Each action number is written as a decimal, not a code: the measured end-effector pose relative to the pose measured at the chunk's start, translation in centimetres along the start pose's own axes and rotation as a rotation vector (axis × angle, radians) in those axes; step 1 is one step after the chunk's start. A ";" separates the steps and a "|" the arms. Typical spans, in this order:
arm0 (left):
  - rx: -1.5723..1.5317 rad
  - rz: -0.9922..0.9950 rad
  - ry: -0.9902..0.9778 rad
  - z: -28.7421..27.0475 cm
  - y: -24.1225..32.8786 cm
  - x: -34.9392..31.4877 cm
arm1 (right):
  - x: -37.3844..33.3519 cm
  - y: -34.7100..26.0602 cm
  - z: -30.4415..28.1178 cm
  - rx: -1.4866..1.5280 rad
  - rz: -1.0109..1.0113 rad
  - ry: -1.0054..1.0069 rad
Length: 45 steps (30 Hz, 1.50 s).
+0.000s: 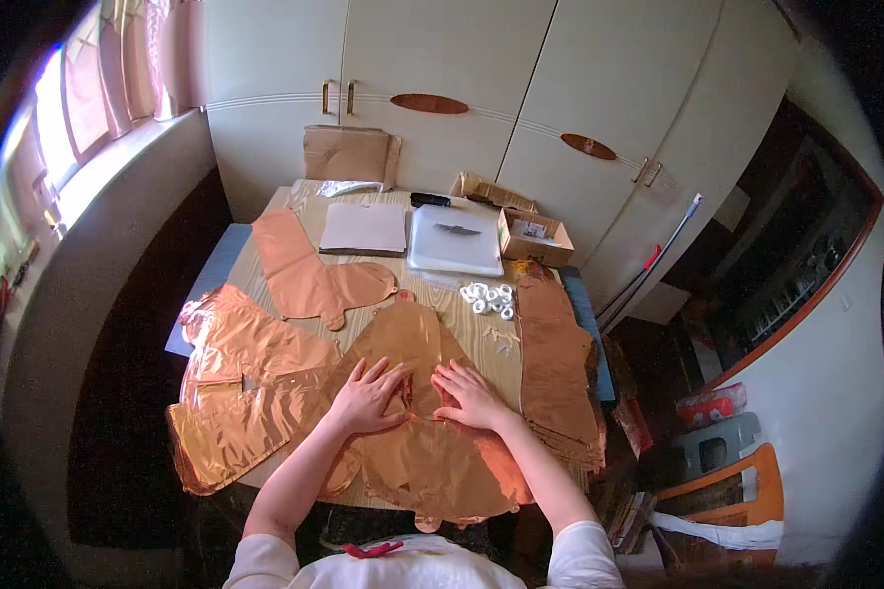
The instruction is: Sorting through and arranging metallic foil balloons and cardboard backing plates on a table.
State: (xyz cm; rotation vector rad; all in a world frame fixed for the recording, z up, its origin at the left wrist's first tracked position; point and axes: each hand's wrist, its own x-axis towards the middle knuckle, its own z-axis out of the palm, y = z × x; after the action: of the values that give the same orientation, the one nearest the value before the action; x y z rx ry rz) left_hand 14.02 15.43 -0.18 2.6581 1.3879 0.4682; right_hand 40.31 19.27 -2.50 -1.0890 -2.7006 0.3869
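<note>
A flat, copper-coloured foil balloon (424, 466) lies on the table right in front of me, its lower edge hanging near the table's front. My left hand (371, 396) rests on it, palm down with fingers spread. On the same foil, a short way to the right, my right hand (469, 396) also lies flat, fingers stretched forward. The foil between them looks slightly raised or folded, with reddish edges by both thumbs. Neither hand grips anything. Beyond the left hand is another flat foil balloon (316, 282), angular in shape with small tabs.
Shiny foil pieces (255, 393) pile up at the left; stacked foil sheets (560, 378) lie right. White ribbon rolls (487, 298), a translucent tray (452, 250), a white pad (363, 228) and an open cardboard box (535, 236) stand farther back. An orange chair (761, 491) is at the right.
</note>
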 end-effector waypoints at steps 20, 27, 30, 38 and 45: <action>0.051 0.045 -0.060 0.1 -0.2 -0.1 | 2.1 -0.2 -2.0 -0.119 0.143 -0.268; 0.057 0.054 -0.050 0.5 -0.1 0.0 | 2.6 -0.4 -2.3 -0.181 0.199 -0.335; 0.086 0.059 -0.041 0.7 -0.1 0.1 | 2.8 -0.7 -2.5 -0.173 0.206 -0.351; 0.177 0.344 -0.015 1.1 2.5 1.5 | 2.9 -1.0 -2.7 -0.178 0.231 -0.374; 0.098 0.210 -0.132 2.2 3.9 4.1 | 2.8 -1.2 -2.7 -0.224 0.268 -0.364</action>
State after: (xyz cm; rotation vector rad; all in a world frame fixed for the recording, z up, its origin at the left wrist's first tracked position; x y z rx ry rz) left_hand 19.94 16.64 -0.45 2.8698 1.1293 0.2432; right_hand 38.29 20.84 0.68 -1.5924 -2.9723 0.3598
